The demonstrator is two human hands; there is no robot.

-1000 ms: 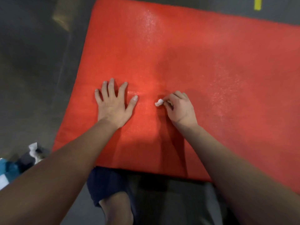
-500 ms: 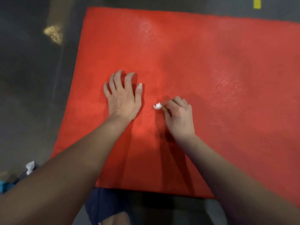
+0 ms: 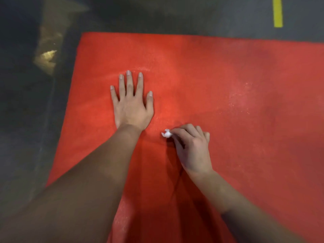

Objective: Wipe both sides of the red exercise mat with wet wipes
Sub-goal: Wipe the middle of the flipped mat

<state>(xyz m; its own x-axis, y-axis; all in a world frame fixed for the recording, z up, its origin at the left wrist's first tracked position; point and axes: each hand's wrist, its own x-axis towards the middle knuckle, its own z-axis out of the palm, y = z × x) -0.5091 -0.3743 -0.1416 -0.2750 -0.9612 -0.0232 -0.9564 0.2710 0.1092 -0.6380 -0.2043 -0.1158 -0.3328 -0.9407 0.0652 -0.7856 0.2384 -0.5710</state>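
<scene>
The red exercise mat [image 3: 236, 88] lies flat on the floor and fills most of the view, with faint wet sheen in patches. My left hand [image 3: 131, 104] presses flat on the mat, fingers straight and spread, left of centre. My right hand [image 3: 191, 148] is lower and to the right, fingers curled, pinching a small balled-up white wet wipe [image 3: 166, 133] against the mat's surface. Only the tip of the wipe shows beyond the fingers.
Dark grey floor [image 3: 26, 137] surrounds the mat on the left and at the top. A yellow floor marking [image 3: 277, 13] runs at the top right. A bright reflection [image 3: 46, 56] lies on the floor to the left of the mat.
The view has shifted forward: the mat's far edge has come into sight, and the knees and items at the lower left have left it. My left hand has slid farther up the mat.
</scene>
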